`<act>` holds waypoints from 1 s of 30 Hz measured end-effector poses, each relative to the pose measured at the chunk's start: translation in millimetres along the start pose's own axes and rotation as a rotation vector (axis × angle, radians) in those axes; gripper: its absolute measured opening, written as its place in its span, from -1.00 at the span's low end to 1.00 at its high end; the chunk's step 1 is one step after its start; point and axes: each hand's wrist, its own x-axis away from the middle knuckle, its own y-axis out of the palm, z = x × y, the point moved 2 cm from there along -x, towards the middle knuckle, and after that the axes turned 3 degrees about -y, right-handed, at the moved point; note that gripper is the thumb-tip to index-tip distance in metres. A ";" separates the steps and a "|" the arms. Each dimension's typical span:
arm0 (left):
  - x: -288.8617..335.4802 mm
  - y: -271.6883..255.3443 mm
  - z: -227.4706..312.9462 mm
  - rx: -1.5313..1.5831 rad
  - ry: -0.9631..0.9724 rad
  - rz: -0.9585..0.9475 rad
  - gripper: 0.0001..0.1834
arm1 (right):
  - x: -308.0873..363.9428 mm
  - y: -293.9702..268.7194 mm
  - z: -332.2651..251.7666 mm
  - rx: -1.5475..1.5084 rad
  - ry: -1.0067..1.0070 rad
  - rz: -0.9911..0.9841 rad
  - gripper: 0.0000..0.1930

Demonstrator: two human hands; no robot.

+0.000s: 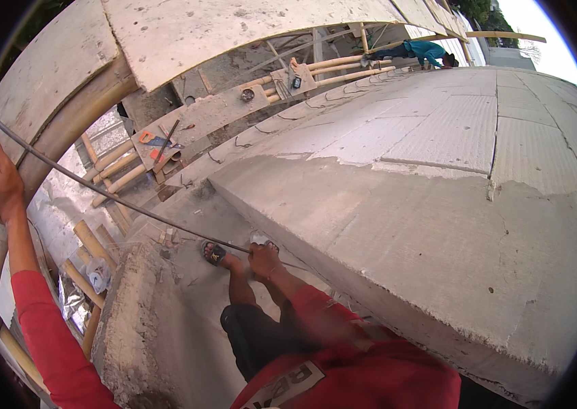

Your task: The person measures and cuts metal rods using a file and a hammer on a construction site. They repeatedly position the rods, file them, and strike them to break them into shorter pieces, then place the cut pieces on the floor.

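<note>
A long thin dark rod (118,199) slants across the view from the upper left to my legs. My right hand (264,260) is closed around it near its lower end, above my sandalled feet. At the far left, my left hand (0,180) is raised against a thick curved bamboo pole (80,109) under a pale board, fingers curled at its edge. The rod's upper end passes just above that hand, apart from the fingertips. What the left fingers close on is partly hidden.
A concrete slab (370,238) with pale foam-like panels (452,129) stretches right. Behind the gap lie an orange-handled saw (155,140), a plank (206,121) and bamboo scaffolding (114,163). A rough concrete ledge (131,320) borders my left. Another person (424,53) crouches far back.
</note>
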 end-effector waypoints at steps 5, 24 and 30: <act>3.6 -22.4 23.8 -0.119 -0.068 0.029 -0.50 | -6.3 12.8 8.0 -0.004 -0.121 0.091 -0.79; 5.1 -30.2 41.2 -0.116 0.010 0.148 -0.71 | 117.2 -97.1 -31.8 -0.542 -0.041 -0.341 -0.59; 8.6 -35.6 43.5 -0.025 0.041 0.174 -0.70 | 236.5 -186.4 -88.0 -1.609 -0.496 -1.012 -0.82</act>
